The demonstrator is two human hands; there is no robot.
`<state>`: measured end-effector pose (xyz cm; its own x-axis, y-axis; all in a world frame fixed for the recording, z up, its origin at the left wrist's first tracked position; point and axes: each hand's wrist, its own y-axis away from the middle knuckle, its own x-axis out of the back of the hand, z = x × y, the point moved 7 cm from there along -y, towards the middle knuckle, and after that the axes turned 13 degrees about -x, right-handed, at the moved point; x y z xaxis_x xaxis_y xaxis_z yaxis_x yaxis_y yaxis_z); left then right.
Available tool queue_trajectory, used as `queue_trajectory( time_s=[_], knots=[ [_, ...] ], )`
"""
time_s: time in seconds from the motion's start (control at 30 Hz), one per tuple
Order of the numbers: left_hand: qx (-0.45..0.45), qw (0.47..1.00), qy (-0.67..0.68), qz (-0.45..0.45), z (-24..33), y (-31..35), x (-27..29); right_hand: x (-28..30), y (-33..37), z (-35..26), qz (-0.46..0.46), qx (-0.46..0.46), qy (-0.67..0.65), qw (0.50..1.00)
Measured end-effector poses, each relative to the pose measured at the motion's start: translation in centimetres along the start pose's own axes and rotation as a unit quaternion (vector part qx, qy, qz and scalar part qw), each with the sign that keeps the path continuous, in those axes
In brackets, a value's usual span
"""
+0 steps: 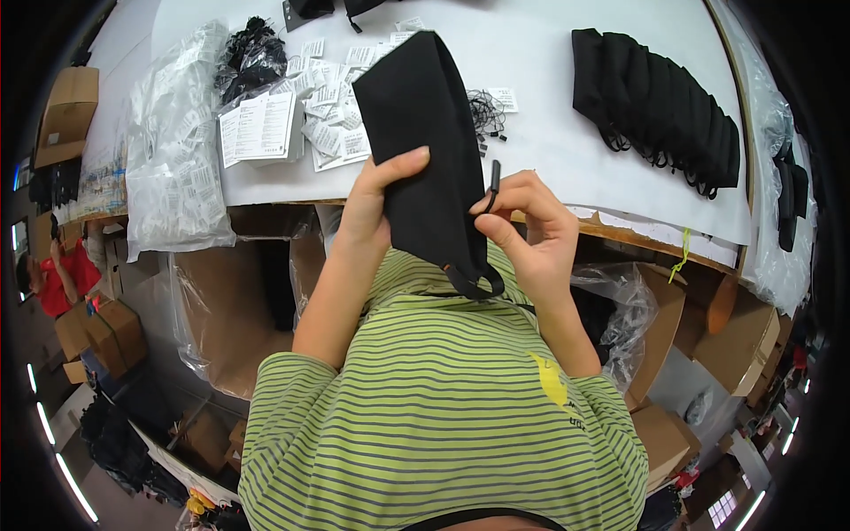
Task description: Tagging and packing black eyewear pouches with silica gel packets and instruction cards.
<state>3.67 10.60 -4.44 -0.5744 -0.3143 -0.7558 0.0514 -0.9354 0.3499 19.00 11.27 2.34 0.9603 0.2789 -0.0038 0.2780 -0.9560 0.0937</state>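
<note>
A flat black fabric pouch (421, 133) with a loop at its lower end is held up above the table's near edge. My left hand (381, 190) grips its left side, thumb across the front. By the pouch's right edge, my right hand (536, 221) pinches a short black zipper pull (494, 181) between thumb and fingers. Behind the pouch lie loose white printed tags (328, 97) and a small tangle of thin black strings (485, 115). A stack of white printed cards (261, 128) sits left of the tags.
Several black pouches (655, 102) lie in an overlapping row at the right of the white table (549, 53). A clear bag of tags (177, 142) hangs over the left front edge. Open cardboard boxes (235, 310) stand below. Someone in red (66, 279) is far left.
</note>
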Motion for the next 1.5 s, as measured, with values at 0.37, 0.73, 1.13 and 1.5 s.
queue_trajectory(
  time_s=[0.37, 0.73, 1.13, 1.5],
  knots=[
    [0.014, 0.995, 0.099, -0.013, -0.3, -0.1, 0.5, -0.6, 1.5, -1.6, -0.066, 0.008, 0.077, 0.995],
    [-0.016, 0.998, 0.056, -0.015, 0.8, -0.5, 1.1, -1.2, 1.5, -1.9, -0.089, 0.023, 0.153, 0.984],
    [0.028, 0.998, 0.028, -0.055, 0.2, 3.1, 0.0, -0.8, 0.0, -3.9, -0.017, 0.195, 0.399, 0.896],
    [-0.313, 0.745, -0.537, -0.241, 6.6, 3.2, -2.1, 3.6, -1.5, -1.9, -0.092, 0.026, 0.068, 0.993]
  ],
)
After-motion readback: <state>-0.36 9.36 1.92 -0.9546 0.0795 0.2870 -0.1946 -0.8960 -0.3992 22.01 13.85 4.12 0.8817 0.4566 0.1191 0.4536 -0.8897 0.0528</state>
